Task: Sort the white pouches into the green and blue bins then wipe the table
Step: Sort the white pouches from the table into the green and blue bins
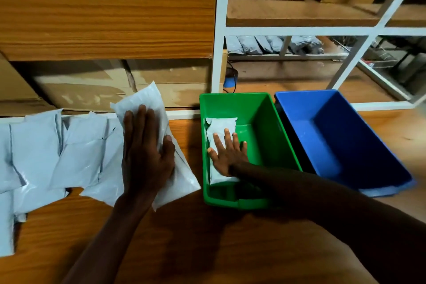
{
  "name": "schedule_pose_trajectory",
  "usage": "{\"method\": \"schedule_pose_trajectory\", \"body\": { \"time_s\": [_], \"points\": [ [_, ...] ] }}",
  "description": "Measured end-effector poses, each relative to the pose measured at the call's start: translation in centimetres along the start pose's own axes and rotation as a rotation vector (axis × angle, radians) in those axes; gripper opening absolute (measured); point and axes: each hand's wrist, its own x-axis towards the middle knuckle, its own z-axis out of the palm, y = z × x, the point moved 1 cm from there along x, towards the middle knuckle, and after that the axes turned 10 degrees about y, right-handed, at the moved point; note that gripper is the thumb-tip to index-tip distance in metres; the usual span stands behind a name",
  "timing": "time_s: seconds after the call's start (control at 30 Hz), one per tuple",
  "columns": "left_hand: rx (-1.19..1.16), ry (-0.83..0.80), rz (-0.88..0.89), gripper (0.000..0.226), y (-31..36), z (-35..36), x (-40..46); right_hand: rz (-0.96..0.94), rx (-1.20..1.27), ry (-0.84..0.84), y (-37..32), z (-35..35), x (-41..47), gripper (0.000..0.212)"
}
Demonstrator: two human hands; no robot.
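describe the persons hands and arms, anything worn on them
Both arms are bare from the frame's edge to the wrist: no sleeves show. The left hand and the right hand wear no gloves, and no rings, watch or bracelets are visible. Fingernails are short and unpainted. The lighting is dim, so finer marks cannot be made out.

Two bins on the bench: one green bin (251,108) and one blue bin (345,136), sitting side by side. Just one white pouch (219,127) inside the green one so far. The overlapping pile of pouches (57,157) on the left looks like roughly six or seven, can't tell exactly.
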Motion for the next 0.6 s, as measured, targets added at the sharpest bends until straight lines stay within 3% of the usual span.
{"method": "schedule_pose_trajectory", "body": {
  "time_s": [0.2, 0.33, 0.43, 0.6],
  "points": [
    [-0.065, 0.043, 0.047, 0.065, 3.5, 0.4, 1.9, -0.006, 0.115, 0.014, 0.3, -5.7, -2.3, 0.067],
    [-0.113, 0.026, 0.097, 0.065, 7.9, 2.3, 3.0, -0.09, 0.12, 0.3, 4.6, -10.8, -9.8, 0.079],
    [-0.159, -0.018, 0.128, 0.064, 11.9, 4.8, 2.7, -0.083, 0.12, 0.494, 8.6, -10.7, -15.2, 0.086],
    [-0.132, -0.271, 0.227, 0.064, 16.2, 10.3, 0.6, -0.058, -0.038, 0.625, 11.8, -7.4, -18.1, 0.083]
  ]
}}
